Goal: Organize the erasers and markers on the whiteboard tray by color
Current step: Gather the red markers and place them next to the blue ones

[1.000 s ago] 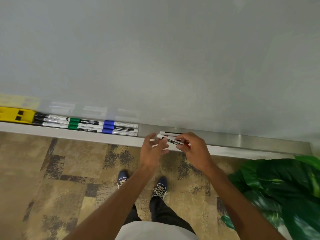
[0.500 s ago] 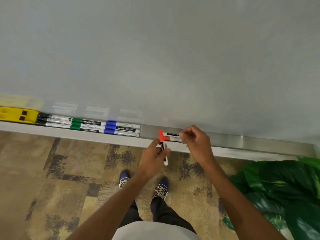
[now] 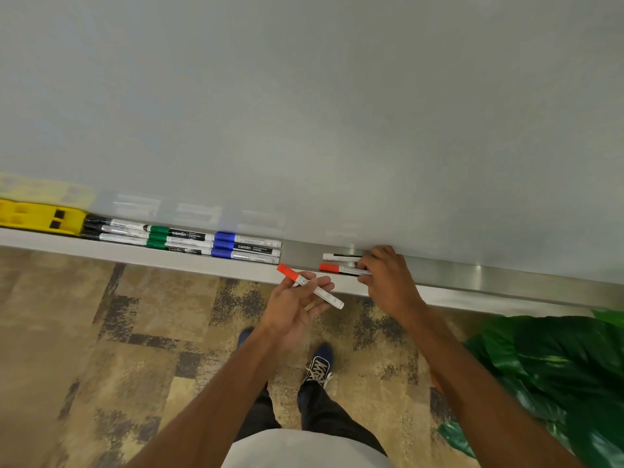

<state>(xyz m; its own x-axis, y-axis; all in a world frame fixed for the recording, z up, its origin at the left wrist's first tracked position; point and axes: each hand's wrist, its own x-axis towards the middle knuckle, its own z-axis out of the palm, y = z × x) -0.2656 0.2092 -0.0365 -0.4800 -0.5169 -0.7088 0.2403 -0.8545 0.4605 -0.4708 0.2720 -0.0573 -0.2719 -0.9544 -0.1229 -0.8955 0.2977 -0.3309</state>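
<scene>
My left hand (image 3: 297, 305) holds a red-capped marker (image 3: 309, 286) in its fingers, cap pointing up-left, just in front of the tray's lip. My right hand (image 3: 388, 275) rests on the metal tray (image 3: 472, 270) with its fingertips on a second red-capped marker (image 3: 337, 268); a third marker (image 3: 339, 256) lies behind it, its cap end hidden by the hand. Further left on the tray lie rows of black-capped markers (image 3: 114, 229), green-capped markers (image 3: 175, 238) and blue-capped markers (image 3: 246, 246). A yellow eraser (image 3: 37, 216) sits at the far left.
The whiteboard (image 3: 304, 113) fills the upper view. A green leafy plant (image 3: 547, 373) stands low on the right. Patterned carpet (image 3: 101, 332) and my shoes (image 3: 319, 363) are below the tray.
My left hand has turned the red-capped marker from pointing down to lying diagonal, cap up-left. My right hand has stayed on the markers lying in the tray.
</scene>
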